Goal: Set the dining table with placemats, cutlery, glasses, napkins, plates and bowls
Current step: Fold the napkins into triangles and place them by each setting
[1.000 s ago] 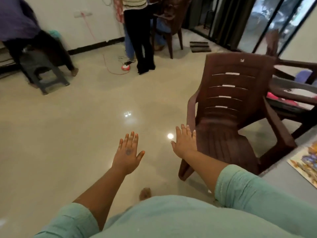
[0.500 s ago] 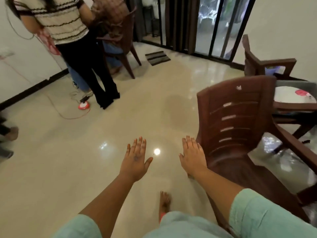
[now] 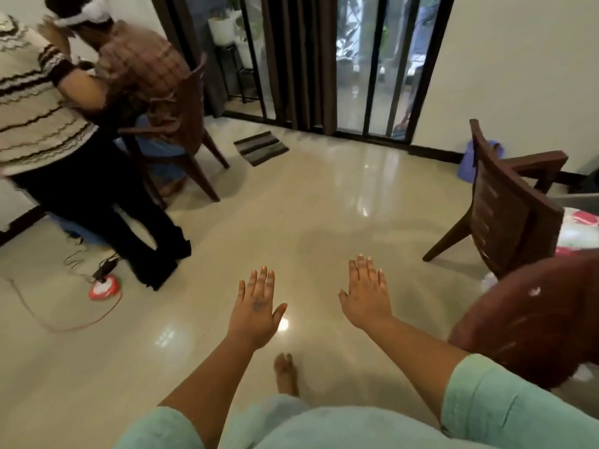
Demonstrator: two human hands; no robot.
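Both hands are held out flat over the glossy floor (image 3: 324, 196), palms down; the left hand (image 3: 256, 311) and right hand (image 3: 368, 294) have fingers straight, holding nothing. The dining table (image 3: 580, 200) shows only as a grey sliver at the right edge behind a brown chair (image 3: 505, 202); what lies on it is blurred, something pink and white (image 3: 581, 226). A nearer chair back (image 3: 534, 319) is cut off.

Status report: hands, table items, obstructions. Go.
Left hand open, empty. Right hand open, empty. No tableware in view. Brown chair close by right arm.
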